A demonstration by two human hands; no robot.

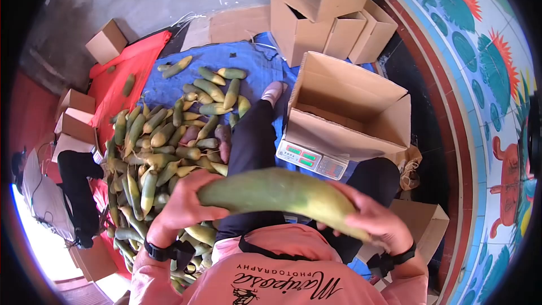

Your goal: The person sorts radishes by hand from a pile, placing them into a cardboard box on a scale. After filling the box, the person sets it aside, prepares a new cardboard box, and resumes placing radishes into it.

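A long, curved green radish (276, 192), paler toward its right end, is held across the front of my body. My left hand (189, 200) grips its thick left end. Around the pale, tapering right end my right hand (375, 214) is closed. Beyond the radish, an open cardboard box (350, 130) sits on a scale (311, 159) with lit green displays; the inside that shows holds nothing visible. A big pile of green and yellowish radishes (164, 147) lies to the left of my legs, with a few purplish ones among them.
Several cardboard boxes (322, 22) are stacked at the back, and another (418, 220) stands near my right arm. Under the pile lie a blue sheet (169, 87) and a red sheet (127, 59). Another person (51, 197) is at the far left. A tiled wall curves along the right.
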